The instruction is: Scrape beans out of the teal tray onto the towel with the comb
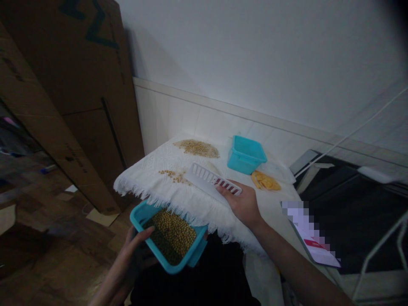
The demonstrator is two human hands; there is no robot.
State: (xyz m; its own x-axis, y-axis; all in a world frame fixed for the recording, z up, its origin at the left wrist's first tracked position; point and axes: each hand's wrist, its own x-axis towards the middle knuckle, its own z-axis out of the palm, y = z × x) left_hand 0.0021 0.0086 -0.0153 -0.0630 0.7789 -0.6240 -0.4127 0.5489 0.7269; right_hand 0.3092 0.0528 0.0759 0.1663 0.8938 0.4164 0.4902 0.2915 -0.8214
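Note:
My left hand (136, 243) is closed on the rim and side of a blue plastic container (172, 268), held tilted just below the table's fringed front edge. Inside it lie yellow soybeans (175, 229) and small dark green beans (167, 246). My right hand (245, 206) grips a flat white slotted plastic piece (201, 177) by its right end, thumb on top. The piece rests on or just over the cloth; I cannot tell which. Loose soybeans (174, 174) are scattered by its left end. Behind them lies a larger pile of beans or grains (199, 148).
A second blue container (242, 162) stands at the back of the table on a white fringed cloth (143, 170). Beside it lie a yellow-orange item (266, 181) and a clear lid-like piece (282, 172). Tall cardboard boxes (95, 76) stand left; a black surface (357, 229) is right.

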